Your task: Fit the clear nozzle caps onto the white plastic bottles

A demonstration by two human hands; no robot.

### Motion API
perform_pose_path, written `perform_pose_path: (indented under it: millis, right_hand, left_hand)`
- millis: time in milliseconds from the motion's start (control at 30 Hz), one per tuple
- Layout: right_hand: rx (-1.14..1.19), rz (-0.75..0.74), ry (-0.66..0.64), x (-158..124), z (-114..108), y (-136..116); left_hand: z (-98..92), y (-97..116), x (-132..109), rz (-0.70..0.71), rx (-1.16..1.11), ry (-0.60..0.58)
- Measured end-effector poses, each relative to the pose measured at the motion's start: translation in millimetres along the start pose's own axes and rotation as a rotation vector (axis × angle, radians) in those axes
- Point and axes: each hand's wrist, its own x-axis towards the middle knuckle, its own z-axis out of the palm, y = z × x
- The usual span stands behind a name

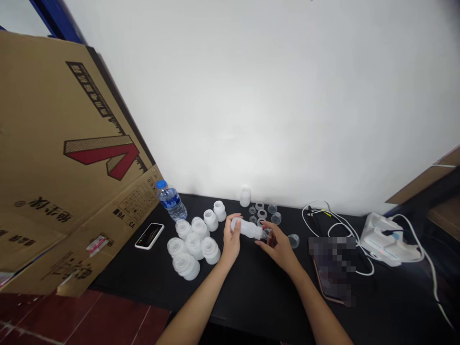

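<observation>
White plastic bottle [247, 228]: lying on its side between my two hands, just above the table, and that's its narrow end pointing right!
White wall [273, 96]: rising behind the bottle, filling the top of my view.
Cardboard sheet [68, 158]: big, brown, printed, leaning well left of the bottle.
Black table [251, 306]: stretching under the bottle and everything around it.
White plastic device [390, 244]: sitting well right of the bottle, white cable [339, 225] looping beside it.
Squat white containers [192, 247]: eight of them, bunched just left of the bottle.
Water bottle [171, 201]: blue cap, standing left of the bottle, past that bunch.
Smartphone [149, 235]: lying flat, further left of the bottle.
Clear rings [261, 213]: scattered just behind the bottle.
Left hand [230, 239]: fingers curled, wrapped around the bottle's body.
Right hand [276, 247]: fingertips pinching the bottle's narrow end.
</observation>
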Motion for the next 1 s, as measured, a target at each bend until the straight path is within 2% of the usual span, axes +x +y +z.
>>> perform_pose_path:
  millis: [200, 367, 533, 600, 667, 733, 833, 1000]
  right_hand:
    - [-0.118, 0.0, -0.024, -5, 1, -3]
    - [-0.119, 0.026, -0.068, -7, 2, -9]
    - [-0.029, 0.046, 0.02, -5, 2, -11]
    - [0.045, 0.053, 0.072, -3, 0, -9]
    - [0.151, 0.062, 0.099, -1, -3, -7]
    - [0.269, 0.092, 0.107, 1, -6, -6]
    - [0.4, 0.138, 0.092, 4, -8, -5]
    - [0.406, 0.161, 0.087, 4, -7, -11]
  left_hand:
    - [1.5, 3, 0, 0.011, 0.013, -0.017]
    - [1.8, 6, 0, 0.032, 0.027, -0.018]
    - [1.8, 11, 1, 0.017, -0.009, -0.001]
    - [2.3, 12, 0, -0.037, -0.031, -0.057]
    - [3.7, 10, -3, -0.111, -0.041, -0.16]
    - [6.1, 8, -6, -0.17, -0.046, -0.252]
    - [9.4, 4, -9, -0.22, -0.057, -0.32]
    - [10.5, 2, -7, -0.314, -0.027, -0.418]
